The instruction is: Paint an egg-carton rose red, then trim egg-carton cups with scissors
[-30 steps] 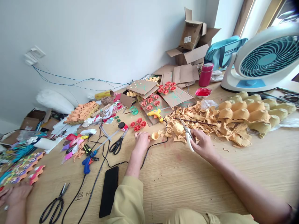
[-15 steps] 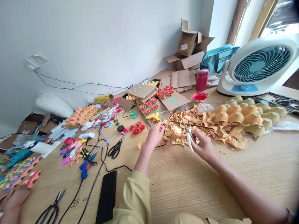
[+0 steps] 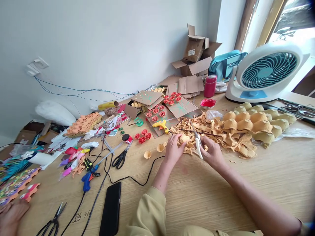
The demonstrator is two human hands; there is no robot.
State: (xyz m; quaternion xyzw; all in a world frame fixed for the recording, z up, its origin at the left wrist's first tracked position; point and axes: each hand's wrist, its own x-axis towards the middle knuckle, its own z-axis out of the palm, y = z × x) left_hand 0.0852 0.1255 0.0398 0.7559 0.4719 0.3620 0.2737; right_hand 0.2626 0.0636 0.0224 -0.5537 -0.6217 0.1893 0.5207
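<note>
My left hand (image 3: 174,149) is closed around a tan egg-carton cup (image 3: 184,139) at the near edge of the scrap pile. In my right hand (image 3: 213,151) are scissors (image 3: 199,146) with white handles, their blades pointing away over the torn egg-carton scraps (image 3: 240,144). Left of my left hand, two cut cups, one a round cup (image 3: 147,154) and the other a cup (image 3: 160,148) by the cable, rest on the wood. A yellow glue gun (image 3: 161,125) lies just beyond them.
Egg trays (image 3: 248,123) stand right of the scraps, before a white fan (image 3: 265,72). Red paper roses (image 3: 143,136), black-handled scissors (image 3: 120,159), a blue glue gun (image 3: 86,180) and a phone (image 3: 110,208) lie leftward. Another person's hand (image 3: 14,213) rests at far left.
My left hand has moved right from beside the yellow glue gun and now holds a cup. A second cup shows on the table. My right hand keeps the scissors in about the same place.
</note>
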